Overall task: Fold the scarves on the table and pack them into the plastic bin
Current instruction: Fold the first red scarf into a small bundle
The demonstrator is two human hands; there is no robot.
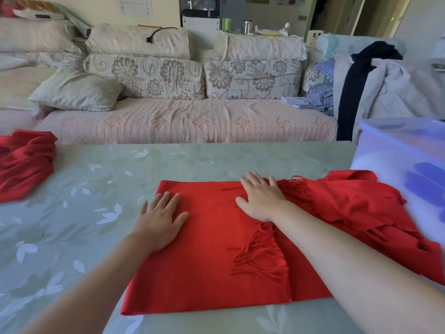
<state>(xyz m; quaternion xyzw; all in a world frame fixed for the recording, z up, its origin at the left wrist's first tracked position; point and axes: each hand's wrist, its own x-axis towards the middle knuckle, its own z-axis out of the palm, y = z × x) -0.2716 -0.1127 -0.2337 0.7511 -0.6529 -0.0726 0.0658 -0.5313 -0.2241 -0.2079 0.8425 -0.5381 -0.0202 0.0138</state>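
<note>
The red scarf (204,249) lies partly folded on the table (72,189), its fringe (260,256) across the middle and loose cloth bunched to the right, against the plastic bin (397,153). Both hands press flat, fingers spread, gripping nothing: the left hand (159,220) at the left edge, the right hand (262,198) near the fringe. Smoothing outward before the next fold should keep edges square. 1 more scarf (24,162) waits far left.

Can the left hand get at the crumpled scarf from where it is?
Probably yes. The left hand lies flat on the folded scarf, and only bare table lies between it and the crumpled scarf at the left edge.
</note>
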